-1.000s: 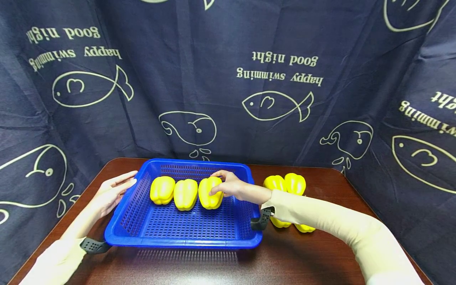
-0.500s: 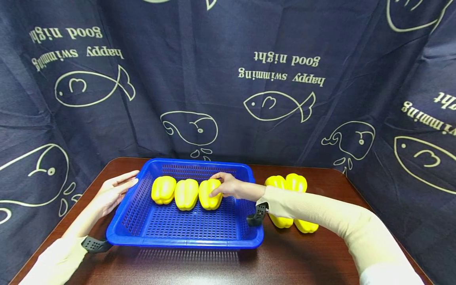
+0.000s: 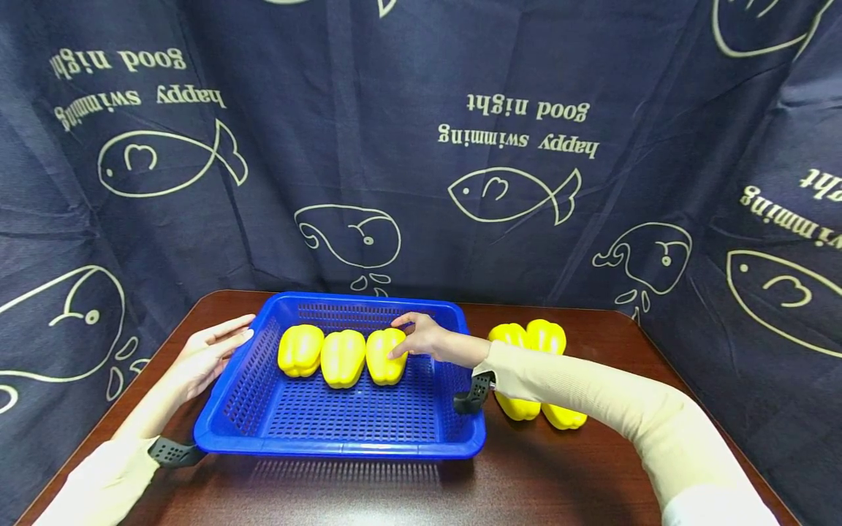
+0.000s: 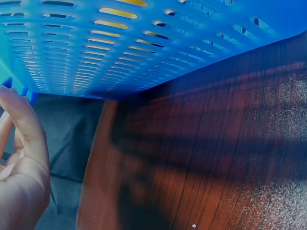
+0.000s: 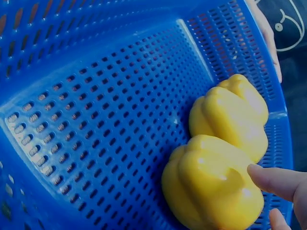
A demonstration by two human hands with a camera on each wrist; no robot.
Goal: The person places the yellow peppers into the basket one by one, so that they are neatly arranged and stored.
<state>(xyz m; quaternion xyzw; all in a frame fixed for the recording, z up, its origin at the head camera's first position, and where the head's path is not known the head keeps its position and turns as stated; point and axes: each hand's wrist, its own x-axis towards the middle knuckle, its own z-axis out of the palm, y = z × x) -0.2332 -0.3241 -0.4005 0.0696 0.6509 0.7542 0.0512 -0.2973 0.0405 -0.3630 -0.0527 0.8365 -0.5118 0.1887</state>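
Three yellow bell peppers lie in a row inside a blue plastic basket [image 3: 342, 447]. My right hand [image 3: 427, 342] is over the basket, beside the rightmost bell pepper [image 3: 386, 358]. Its thumb [image 5: 276, 181] extends straight over that pepper's side, and another fingertip [image 5: 275, 219] is apart from it; whether the thumb touches cannot be told. To the left are the middle bell pepper [image 3: 343, 359] and the leftmost bell pepper [image 3: 300, 352]. My left hand [image 3: 205, 359], with extended fingers, rests against the basket's left rim.
More yellow bell peppers [image 3: 546, 337] lie on the brown table [image 3: 579, 482] right of the basket, partly hidden by my right sleeve [image 3: 592, 387]. A dark blue curtain [image 3: 421, 256] with fish drawings hangs behind the table and at both sides.
The rightmost pepper has settled lower in the basket and shifted slightly left. My right hand's fingers have loosened and drawn slightly right from it. The left hand stays at the rim.
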